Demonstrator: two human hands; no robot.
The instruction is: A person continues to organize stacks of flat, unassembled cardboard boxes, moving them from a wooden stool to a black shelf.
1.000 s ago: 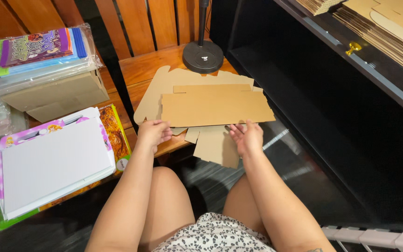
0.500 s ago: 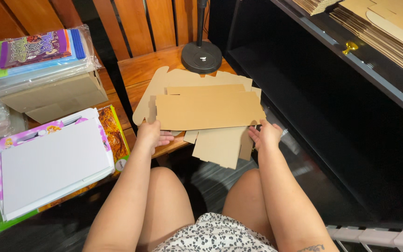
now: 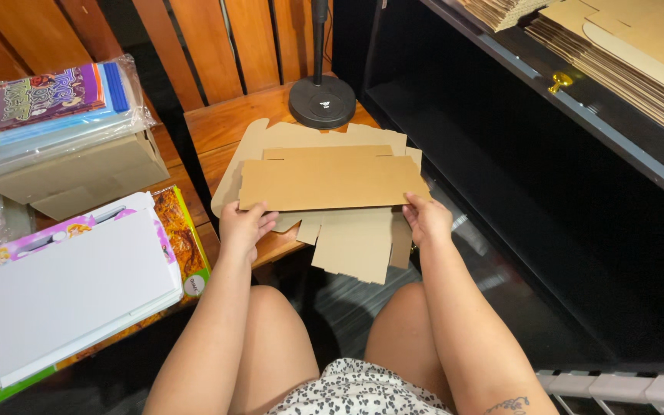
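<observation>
A flat brown cardboard box blank lies across a small wooden stool in front of me, its flaps hanging over the near edge. My left hand grips the blank's near left corner. At the near right corner my right hand pinches the folded panel. The top panel is folded over flat, with wider flaps showing underneath and behind it.
A black round lamp base stands at the stool's back edge. On the left lie a white board on colourful packaging, a cardboard piece and plastic-wrapped books. Stacked cardboard blanks sit on a dark shelf unit at right.
Both hands have spread apart to the blank's near corners, and the top panel now lies flatter and squarer over the sheet below.
</observation>
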